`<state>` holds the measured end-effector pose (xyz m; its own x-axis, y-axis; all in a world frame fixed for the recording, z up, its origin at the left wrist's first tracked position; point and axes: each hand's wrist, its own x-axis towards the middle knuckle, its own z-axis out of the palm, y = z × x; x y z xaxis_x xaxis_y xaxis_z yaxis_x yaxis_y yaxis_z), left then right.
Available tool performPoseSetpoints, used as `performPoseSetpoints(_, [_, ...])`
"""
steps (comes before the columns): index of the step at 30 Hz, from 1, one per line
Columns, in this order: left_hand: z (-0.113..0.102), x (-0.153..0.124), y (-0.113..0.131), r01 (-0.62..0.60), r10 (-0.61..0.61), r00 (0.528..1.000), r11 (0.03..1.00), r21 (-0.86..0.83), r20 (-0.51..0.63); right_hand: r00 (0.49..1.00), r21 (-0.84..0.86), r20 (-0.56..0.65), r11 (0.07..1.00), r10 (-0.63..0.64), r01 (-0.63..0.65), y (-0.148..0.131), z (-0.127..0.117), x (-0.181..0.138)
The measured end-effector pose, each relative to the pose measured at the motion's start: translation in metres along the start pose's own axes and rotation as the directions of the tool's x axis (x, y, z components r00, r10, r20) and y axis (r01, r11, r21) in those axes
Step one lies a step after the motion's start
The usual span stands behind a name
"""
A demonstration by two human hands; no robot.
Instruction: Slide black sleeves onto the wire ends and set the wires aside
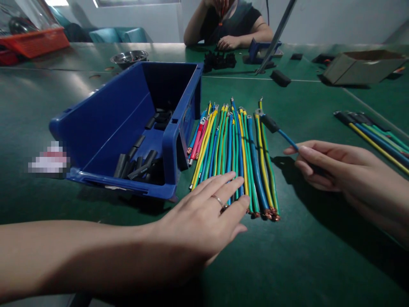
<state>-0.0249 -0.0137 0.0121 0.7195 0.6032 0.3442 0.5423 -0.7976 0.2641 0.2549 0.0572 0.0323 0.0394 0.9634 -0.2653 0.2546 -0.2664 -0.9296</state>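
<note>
My left hand (204,215) lies flat with its fingers stretched out over the near ends of a row of coloured wires (234,153) laid side by side on the green table. My right hand (338,172) is closed on a blue wire (286,137) that carries a black sleeve (269,123) and a metal lug at its far end. That wire hangs just above the right side of the row. The wires are blue, yellow, green and red, with copper ends towards me.
A blue plastic bin (128,123) holding several black sleeve pieces stands left of the wires. Another set of wires with black sleeves (373,132) lies at the right. Across the table a person (228,25) works; a cardboard box (361,66), metal bowl (129,56) and orange basket (35,41) stand beyond.
</note>
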Motion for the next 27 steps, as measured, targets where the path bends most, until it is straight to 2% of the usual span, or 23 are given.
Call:
performPoseSetpoints(10, [0.000,0.005,-0.001,0.010,-0.010,0.999,1.000,0.011,-0.034,0.987,0.121,-0.108,0.983,-0.123,0.136,-0.008,0.002,-0.003])
performPoseSetpoints(15, [0.001,0.004,-0.004,-0.011,0.011,0.998,1.000,-0.003,-0.064,0.993,0.070,-0.080,0.993,-0.089,0.095,-0.011,0.003,-0.005])
performPoseSetpoints(27, [-0.005,0.011,-0.005,-0.021,0.021,1.000,0.997,-0.077,0.004,0.991,0.065,-0.121,0.995,-0.062,0.071,-0.011,-0.003,0.000])
